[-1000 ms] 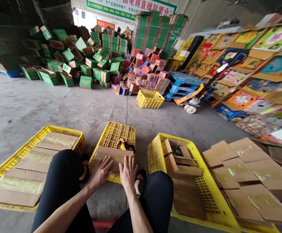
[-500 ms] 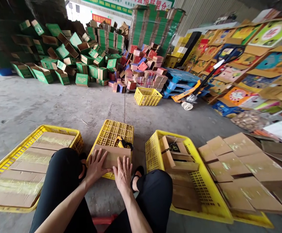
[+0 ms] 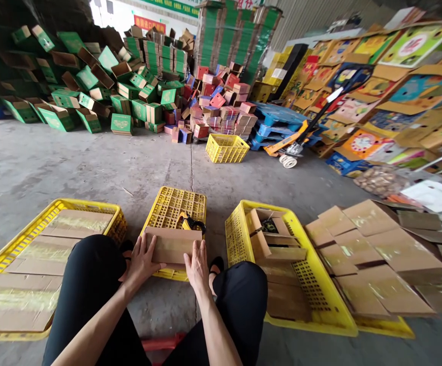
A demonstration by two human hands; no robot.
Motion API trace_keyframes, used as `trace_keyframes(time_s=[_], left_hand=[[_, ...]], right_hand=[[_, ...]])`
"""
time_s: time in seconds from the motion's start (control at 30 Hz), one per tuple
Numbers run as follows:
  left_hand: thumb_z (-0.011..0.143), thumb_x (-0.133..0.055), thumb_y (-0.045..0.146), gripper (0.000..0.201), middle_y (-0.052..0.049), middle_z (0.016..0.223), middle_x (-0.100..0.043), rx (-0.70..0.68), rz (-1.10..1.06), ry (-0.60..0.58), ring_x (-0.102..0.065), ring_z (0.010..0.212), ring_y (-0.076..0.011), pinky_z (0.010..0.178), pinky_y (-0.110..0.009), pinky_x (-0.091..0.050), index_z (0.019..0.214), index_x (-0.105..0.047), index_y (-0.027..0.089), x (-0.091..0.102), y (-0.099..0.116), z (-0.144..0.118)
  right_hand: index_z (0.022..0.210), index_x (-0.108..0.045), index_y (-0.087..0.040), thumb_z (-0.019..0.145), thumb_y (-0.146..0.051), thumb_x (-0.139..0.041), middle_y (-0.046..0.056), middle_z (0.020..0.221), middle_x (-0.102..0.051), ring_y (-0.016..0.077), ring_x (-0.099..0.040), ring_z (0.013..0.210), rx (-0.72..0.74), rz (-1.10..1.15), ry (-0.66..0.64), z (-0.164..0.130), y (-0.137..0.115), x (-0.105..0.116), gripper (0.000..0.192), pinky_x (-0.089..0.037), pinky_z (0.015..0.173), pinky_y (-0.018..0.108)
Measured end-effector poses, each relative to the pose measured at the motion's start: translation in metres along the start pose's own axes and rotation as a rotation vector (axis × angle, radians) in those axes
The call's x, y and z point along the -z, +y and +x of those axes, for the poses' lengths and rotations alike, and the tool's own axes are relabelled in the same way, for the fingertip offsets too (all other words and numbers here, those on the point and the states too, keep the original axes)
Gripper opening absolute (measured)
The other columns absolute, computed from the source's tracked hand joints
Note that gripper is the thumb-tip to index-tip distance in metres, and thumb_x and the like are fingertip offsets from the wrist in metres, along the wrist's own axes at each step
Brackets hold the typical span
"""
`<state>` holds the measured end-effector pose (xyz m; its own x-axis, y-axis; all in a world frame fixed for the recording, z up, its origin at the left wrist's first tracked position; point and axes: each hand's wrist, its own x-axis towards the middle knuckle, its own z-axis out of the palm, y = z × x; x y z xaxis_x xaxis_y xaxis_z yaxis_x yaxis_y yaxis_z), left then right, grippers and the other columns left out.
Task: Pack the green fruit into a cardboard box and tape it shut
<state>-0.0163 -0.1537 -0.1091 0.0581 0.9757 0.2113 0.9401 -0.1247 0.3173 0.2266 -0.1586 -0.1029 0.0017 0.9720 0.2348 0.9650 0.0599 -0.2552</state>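
A closed cardboard box [image 3: 173,246] rests on an upturned yellow crate [image 3: 169,203] between my knees. My left hand [image 3: 141,262] lies against its left end, fingers spread and thumb stretched along the near edge. At the right end, my right hand [image 3: 197,264] touches the box with its fingers straight and close together. Neither hand is wrapped around it. Just behind the box lies a yellow and black tape dispenser [image 3: 191,223], its lower part hidden by the box.
Taped boxes fill the yellow crate [image 3: 86,204] at left. Another yellow crate [image 3: 320,284] at right holds an open carton [image 3: 278,244] and other boxes. Flat-topped taped cartons [image 3: 373,254] stand further right. Behind are a yellow basket [image 3: 226,149], a pallet jack [image 3: 293,142] and piled green boxes [image 3: 122,123].
My hands have slid outward from the top of the box to its two ends. The view has shifted slightly to the right.
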Motion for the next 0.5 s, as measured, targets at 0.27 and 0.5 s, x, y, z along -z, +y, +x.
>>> trace_keyframes(time_s=[0.27, 0.5], left_hand=[[0.093, -0.067, 0.034, 0.074, -0.02, 0.172, -0.029, -0.242, 0.015, 0.083, -0.023, 0.16, -0.0444, 0.123, -0.061, -0.033, 0.161, -0.045, 0.018, -0.003, 0.015, -0.013], [0.097, -0.058, 0.023, 0.068, -0.014, 0.173, -0.028, -0.274, 0.013, 0.038, -0.026, 0.16, -0.0386, 0.123, -0.057, -0.036, 0.163, -0.043, 0.023, -0.001, 0.024, -0.014]], right_hand=[[0.162, -0.043, -0.011, 0.108, -0.047, -0.045, 0.027, 0.17, -0.03, 0.0434, -0.031, 0.157, -0.012, -0.097, -0.029, -0.011, -0.017, 0.009, 0.065, -0.034, 0.122, 0.061], [0.161, -0.046, -0.014, 0.107, -0.049, -0.049, 0.023, 0.169, -0.034, 0.0407, -0.03, 0.158, 0.111, -0.098, -0.022, -0.023, -0.026, 0.015, 0.065, -0.031, 0.125, 0.058]])
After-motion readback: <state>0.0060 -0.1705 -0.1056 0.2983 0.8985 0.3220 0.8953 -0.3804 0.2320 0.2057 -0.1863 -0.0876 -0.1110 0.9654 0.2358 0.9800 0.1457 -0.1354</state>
